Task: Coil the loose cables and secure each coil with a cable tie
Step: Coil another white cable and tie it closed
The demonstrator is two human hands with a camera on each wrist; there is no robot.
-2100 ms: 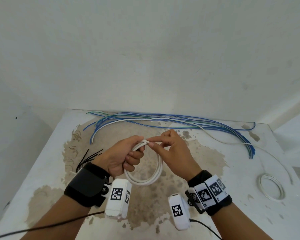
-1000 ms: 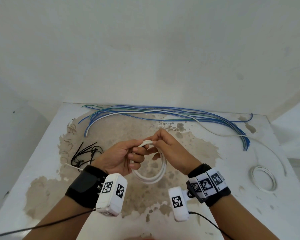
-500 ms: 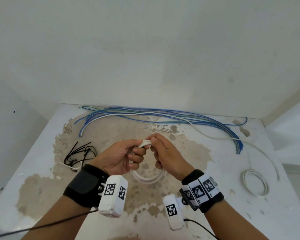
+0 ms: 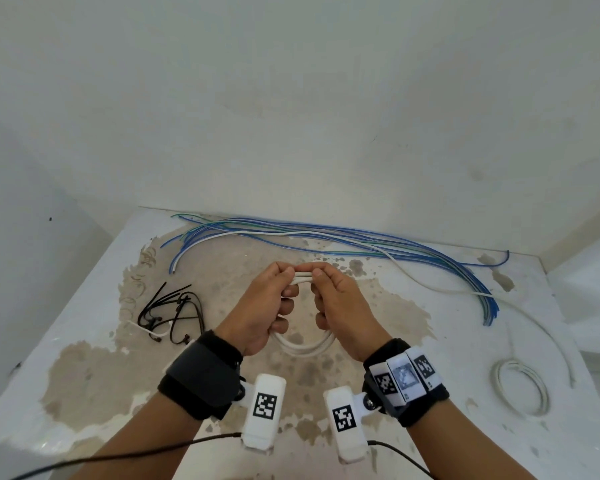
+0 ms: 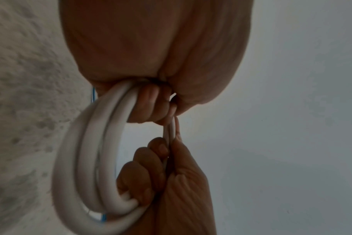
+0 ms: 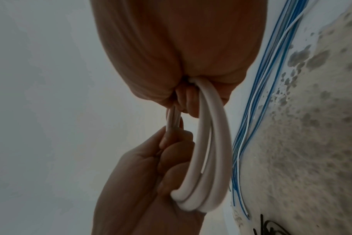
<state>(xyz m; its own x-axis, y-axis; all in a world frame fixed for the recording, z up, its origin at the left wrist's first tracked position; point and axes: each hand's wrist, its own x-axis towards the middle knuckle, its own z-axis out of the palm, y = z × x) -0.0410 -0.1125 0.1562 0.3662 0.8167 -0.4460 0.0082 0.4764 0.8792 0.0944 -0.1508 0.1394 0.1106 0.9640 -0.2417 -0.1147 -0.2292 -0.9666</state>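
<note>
R hand fills the top of frame, grip curled round a white cable coil w/ several loops hanging down. L hand comes up from below, fingers wrapped on the coil's lower end. Short straight run of the cable spans btwn both hands. Beside the coil, blue & white wires lie on the stained surface; black cable ties at bottom edge.

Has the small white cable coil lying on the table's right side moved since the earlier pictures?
No. The small white cable coil lies beside the blue wires' near ends, just as before; only the head camera shifted.
</note>
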